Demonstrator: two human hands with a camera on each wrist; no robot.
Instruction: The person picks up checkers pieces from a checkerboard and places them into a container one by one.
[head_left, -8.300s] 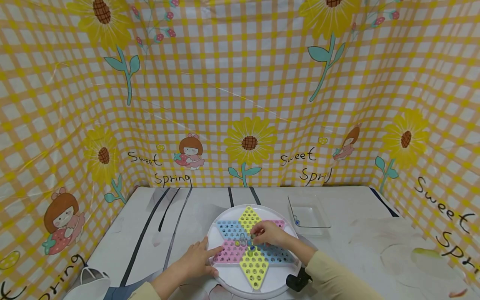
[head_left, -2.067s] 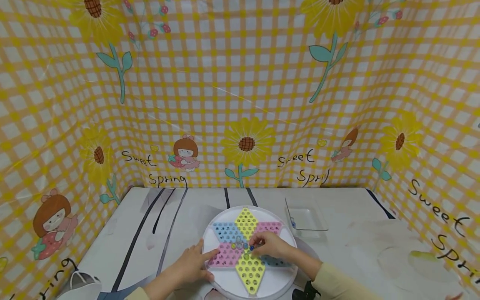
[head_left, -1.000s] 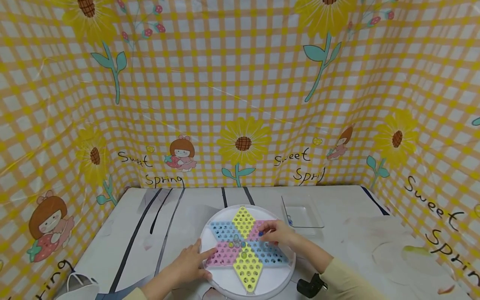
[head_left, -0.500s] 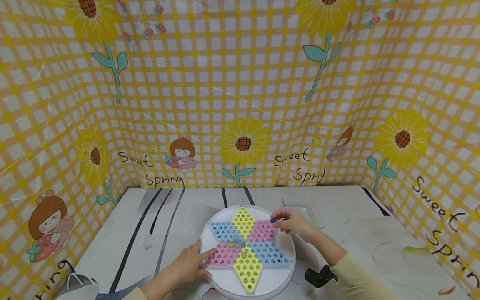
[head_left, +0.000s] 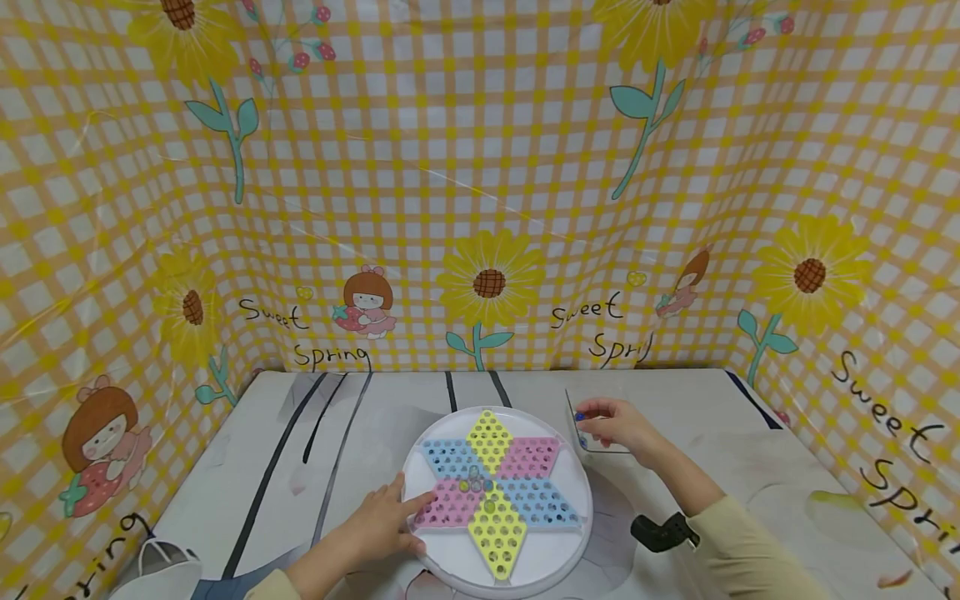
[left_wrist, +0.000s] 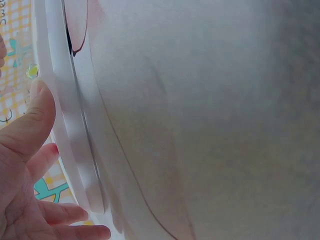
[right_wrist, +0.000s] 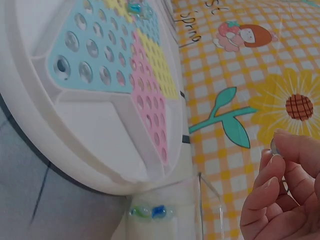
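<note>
A round white Chinese checkers board [head_left: 457, 554], its star in yellow, pink and blue, lies on the table. Several marbles [head_left: 476, 485] sit in holes near the star's middle. My left hand [head_left: 381, 521] rests at the board's left rim, fingers spread, index fingertip over the pink point. At the upper right, my right hand [head_left: 618, 425] pinches a marble [head_left: 580, 417] between thumb and fingers; it looks blue in the head view and glassy in the right wrist view. That hand is above a clear rectangular container [right_wrist: 197, 200], where a few marbles [right_wrist: 159, 212] lie in one corner.
A black device [head_left: 663, 532] is strapped by the right wrist. A white object with a loop [head_left: 159, 571] stands at the table's lower left. Behind the table hangs a checked sunflower cloth [head_left: 405, 200].
My right hand took a blue marble from near the star's middle and carried it right and away, from the board to over the clear container. The left hand has stayed at the rim.
</note>
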